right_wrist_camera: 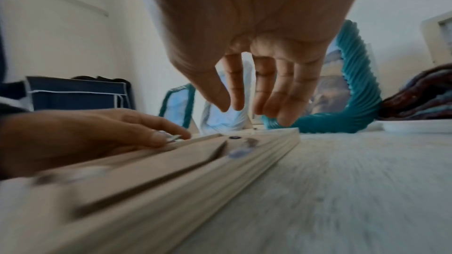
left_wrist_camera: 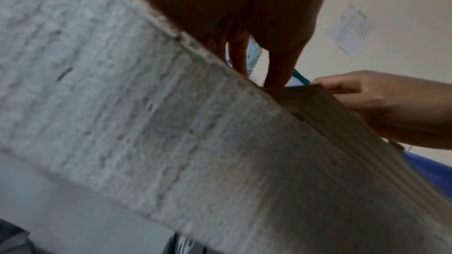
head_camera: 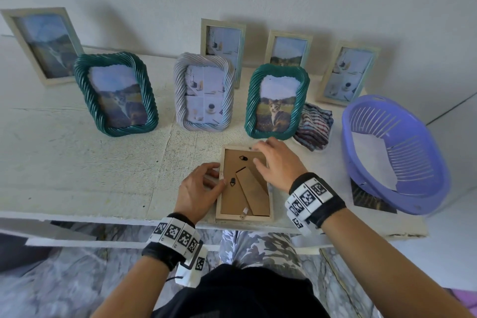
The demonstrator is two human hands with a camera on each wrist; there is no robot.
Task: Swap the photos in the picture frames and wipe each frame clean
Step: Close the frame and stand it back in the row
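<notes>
Left hand [head_camera: 198, 186] curled on face-down frame [head_camera: 245, 183] edge, right hand [head_camera: 277, 162] loosely spread above its backing, cloth [head_camera: 313, 125] beyond.

Both hands [head_camera: 198, 186] [head_camera: 277, 162] rest on a face-down wooden frame [head_camera: 245, 186], apparently working its clips.

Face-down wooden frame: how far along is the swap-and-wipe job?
Early. In hand: the wooden frame lies face down at the table edge, brown backing still in; the left hand works a tab on its left side, the right hand rests its fingers at the far end. Left: seven standing frames still hold photos, and the striped cloth sits folded, unused. Nothing looks finished.
</notes>
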